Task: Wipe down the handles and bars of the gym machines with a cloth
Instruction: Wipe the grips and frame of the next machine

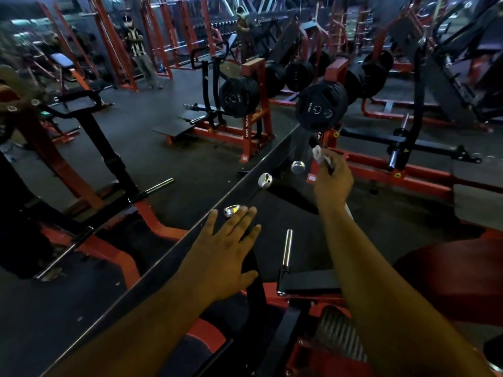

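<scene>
Right hand (332, 180) pinches a small white cloth (319, 154) around a black machine handle (313, 142); left hand (227, 253) rests flat, fingers spread. Wrap cloth fully, stroke lengthwise.

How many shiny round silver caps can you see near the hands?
3. One cap sits just past the left hand, partly hidden by its fingers. Another cap lies farther along the black beam. The third cap is beside the right hand. More may be hidden.
</scene>
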`<state>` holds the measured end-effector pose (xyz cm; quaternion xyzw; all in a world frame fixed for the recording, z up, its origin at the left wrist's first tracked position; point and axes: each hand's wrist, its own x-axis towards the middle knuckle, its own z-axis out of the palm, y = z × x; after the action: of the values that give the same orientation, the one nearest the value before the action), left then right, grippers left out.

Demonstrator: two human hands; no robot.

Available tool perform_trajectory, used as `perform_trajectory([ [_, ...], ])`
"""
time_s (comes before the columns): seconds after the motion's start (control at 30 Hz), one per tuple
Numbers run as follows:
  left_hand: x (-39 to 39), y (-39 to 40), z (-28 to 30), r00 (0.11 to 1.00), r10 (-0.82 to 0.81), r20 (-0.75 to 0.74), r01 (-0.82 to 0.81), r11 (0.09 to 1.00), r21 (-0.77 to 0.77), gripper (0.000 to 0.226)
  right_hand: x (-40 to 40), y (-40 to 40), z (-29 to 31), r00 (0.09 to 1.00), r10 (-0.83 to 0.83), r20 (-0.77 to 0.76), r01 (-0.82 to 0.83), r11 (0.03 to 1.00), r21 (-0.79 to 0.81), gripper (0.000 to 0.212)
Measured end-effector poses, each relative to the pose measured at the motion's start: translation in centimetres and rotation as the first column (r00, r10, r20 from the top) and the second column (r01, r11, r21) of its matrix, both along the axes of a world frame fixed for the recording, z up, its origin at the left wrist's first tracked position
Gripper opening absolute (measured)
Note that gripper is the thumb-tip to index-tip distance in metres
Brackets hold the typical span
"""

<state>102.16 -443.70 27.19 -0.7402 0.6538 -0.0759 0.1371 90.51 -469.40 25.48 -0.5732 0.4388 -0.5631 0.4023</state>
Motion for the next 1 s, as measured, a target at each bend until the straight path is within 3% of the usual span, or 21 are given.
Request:
perform_trajectory([
  [0.1, 0.1, -0.7, -0.3, 0.998, 0.048, -0.032, -0.049, 0.999, -0.018, 0.108, 1.3, -2.9, 0.6, 0.989, -0.004, -0.148, -0.006, 0.998, -0.065, 0.035],
  [0.23, 0.2, -0.8, -0.4, 0.997, 0.063, -0.054, -0.064, 0.998, -0.027, 0.106, 3.8, -3.9, -1.4, 0.848, 0.202, -0.491, -0.234, 0.972, -0.003, 0.037],
  [0.4, 0.1, -2.3, 0.5, 0.995, 0.053, -0.089, -0.061, 0.995, -0.084, 0.098, 4.7, -3.3, -2.9, 0.793, 0.188, -0.58, -0.301, 0.948, -0.105, 0.047],
  [0.5, 0.6, -6.5, 1.9, 0.993, 0.019, -0.117, -0.042, 0.981, -0.191, 0.087, 4.3, -5.7, -1.0, 0.738, 0.283, -0.612, -0.368, 0.93, -0.014, 0.049],
  [0.6, 1.6, -12.4, 3.5, 0.983, 0.006, -0.182, -0.051, 0.969, -0.243, 0.073, 4.7, -8.2, 1.0, 0.588, 0.387, -0.71, -0.455, 0.885, 0.105, 0.047],
  [0.63, 1.9, -14.2, 3.8, 0.982, 0.01, -0.187, -0.056, 0.968, -0.244, 0.07, 4.6, -9.0, 1.1, 0.578, 0.377, -0.724, -0.457, 0.884, 0.095, 0.046],
  [0.77, 2.8, -20.0, 3.1, 0.984, 0.018, -0.177, -0.055, 0.977, -0.204, 0.07, 2.7, -12.7, 0.5, 0.784, 0.154, -0.601, -0.264, 0.959, -0.099, 0.04],
  [0.8, 2.9, -20.8, 2.7, 0.983, 0.02, -0.18, -0.054, 0.981, -0.187, 0.07, 2.8, -13.1, 0.3, 0.796, 0.146, -0.587, -0.263, 0.957, -0.119, 0.039],
  [0.83, 3.0, -21.5, 2.3, 0.98, 0.021, -0.196, -0.055, 0.984, -0.168, 0.07, 3.1, -13.8, 0.0, 0.77, 0.178, -0.613, -0.312, 0.943, -0.119, 0.038],
  [0.93, 3.2, -22.3, 1.4, 0.969, 0.037, -0.246, -0.064, 0.993, -0.103, 0.069, 4.4, -15.1, -1.5, 0.574, 0.383, -0.724, -0.554, 0.833, 0.001, 0.038],
  [1.0, 3.3, -22.3, 1.1, 0.981, 0.02, -0.194, -0.041, 0.994, -0.103, 0.068, 4.4, -16.1, -1.5, 0.537, 0.465, -0.704, -0.615, 0.787, 0.05, 0.042],
])
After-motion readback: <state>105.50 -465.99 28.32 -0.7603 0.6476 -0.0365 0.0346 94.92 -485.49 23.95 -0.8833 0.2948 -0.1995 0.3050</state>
